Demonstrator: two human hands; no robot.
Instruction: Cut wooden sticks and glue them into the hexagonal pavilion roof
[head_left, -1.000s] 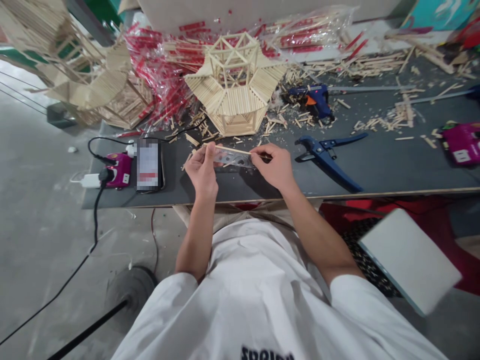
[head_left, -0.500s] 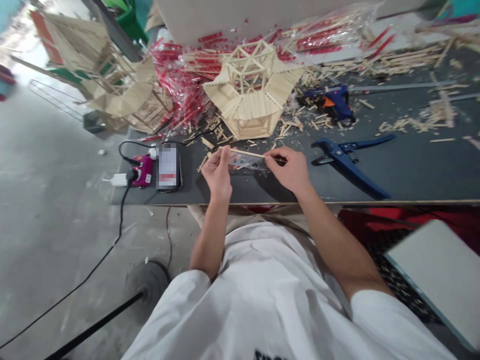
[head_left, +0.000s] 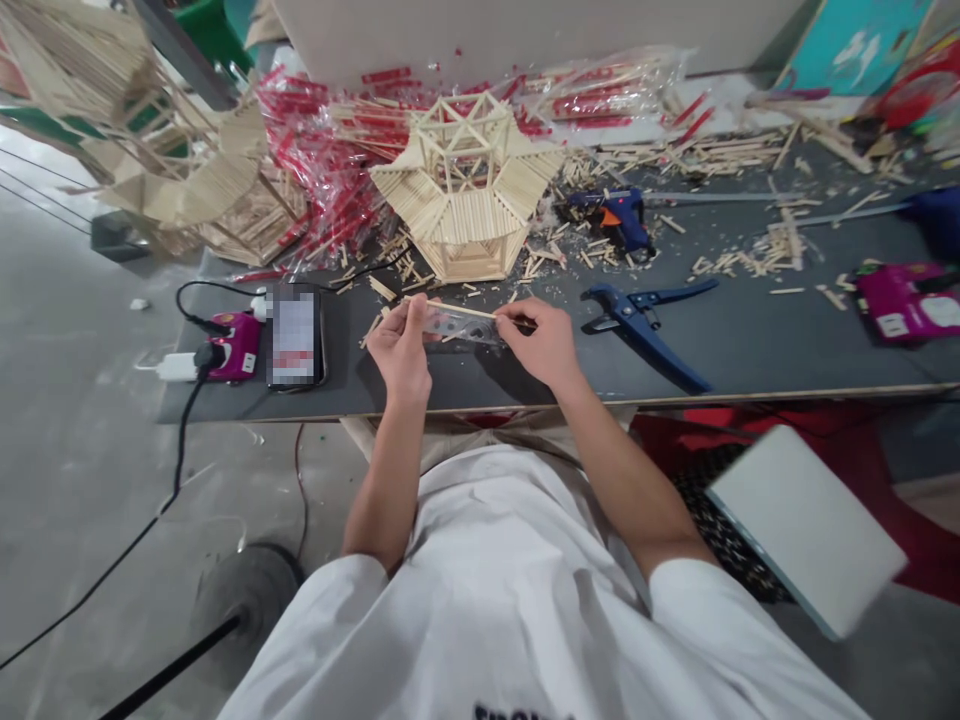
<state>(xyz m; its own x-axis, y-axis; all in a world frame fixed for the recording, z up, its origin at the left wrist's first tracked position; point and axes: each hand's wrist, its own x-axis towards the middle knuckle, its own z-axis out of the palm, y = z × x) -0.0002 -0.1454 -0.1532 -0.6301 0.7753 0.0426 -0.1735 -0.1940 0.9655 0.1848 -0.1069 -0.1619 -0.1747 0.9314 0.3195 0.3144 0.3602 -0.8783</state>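
My left hand [head_left: 401, 350] is closed, its thumb pressing a thin wooden stick [head_left: 459, 309] along the upper edge of a clear plastic ruler with cut-out shapes [head_left: 459, 325]. At the right end of the stick, my right hand [head_left: 540, 340] is pinched around a thin dark pen-like thing [head_left: 524, 325], mostly hidden by the fingers. Just beyond both hands stands a six-sided wooden stick model [head_left: 472, 215] with sloping slatted roofs and an open frame on top. Blue cutting pliers [head_left: 645, 335] lie to the right of my right hand.
A phone [head_left: 294, 340] and a magenta power adapter [head_left: 238, 347] with cables lie at left. Behind are a blue glue gun [head_left: 628, 222], red-and-clear plastic wrapping [head_left: 322, 160] and scattered stick offcuts. Another stick model [head_left: 187, 190] stands far left; a second magenta adapter [head_left: 907, 305] lies right.
The camera view swings right-to-left and back, shifting everything in the picture. Both hands keep the same hold on the stick, with little visible movement against the ruler.
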